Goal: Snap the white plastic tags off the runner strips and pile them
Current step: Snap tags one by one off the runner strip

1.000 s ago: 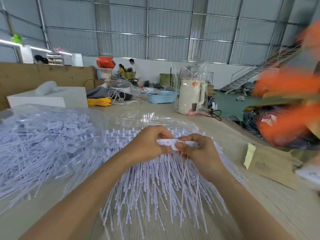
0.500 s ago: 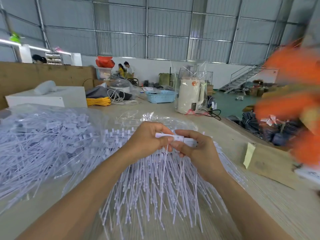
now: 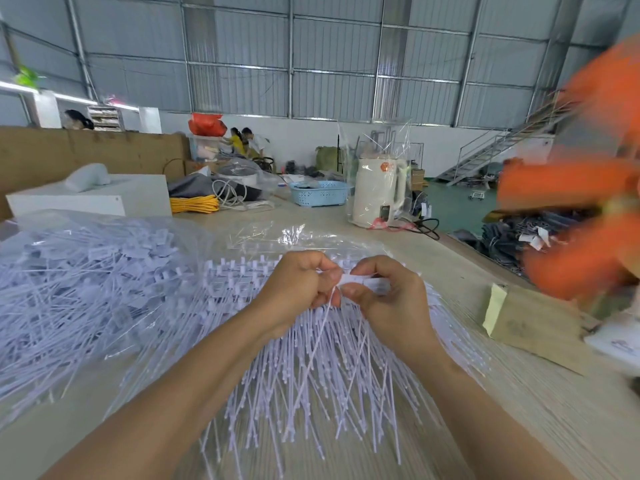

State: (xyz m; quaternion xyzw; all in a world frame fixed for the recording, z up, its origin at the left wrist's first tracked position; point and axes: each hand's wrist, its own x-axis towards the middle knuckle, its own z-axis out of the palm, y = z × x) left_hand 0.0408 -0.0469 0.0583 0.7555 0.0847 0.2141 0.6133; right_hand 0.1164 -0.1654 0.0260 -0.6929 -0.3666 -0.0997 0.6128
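Both hands meet over the table centre on one white runner strip [image 3: 363,283] of tags. My left hand [image 3: 294,285] pinches its left end, and thin tag tails hang below the fingers. My right hand [image 3: 391,296] grips the strip's right part between thumb and forefinger. Under the hands lies a fan of runner strips with tags [image 3: 311,375] on clear plastic. A large pile of loose white tags [image 3: 86,289] fills a clear bag at the left.
A brown cardboard piece [image 3: 526,323] lies at the right. A spinning orange fan [image 3: 595,202] blurs the right edge. Farther back stand a white kettle in plastic wrap [image 3: 377,192], a blue basket [image 3: 318,192], a white box [image 3: 90,199] and yellow cable [image 3: 194,204].
Both hands have kept hold of the strip and shifted slightly upward on it; the strip now sits more in my right hand. The orange fan blades keep turning.
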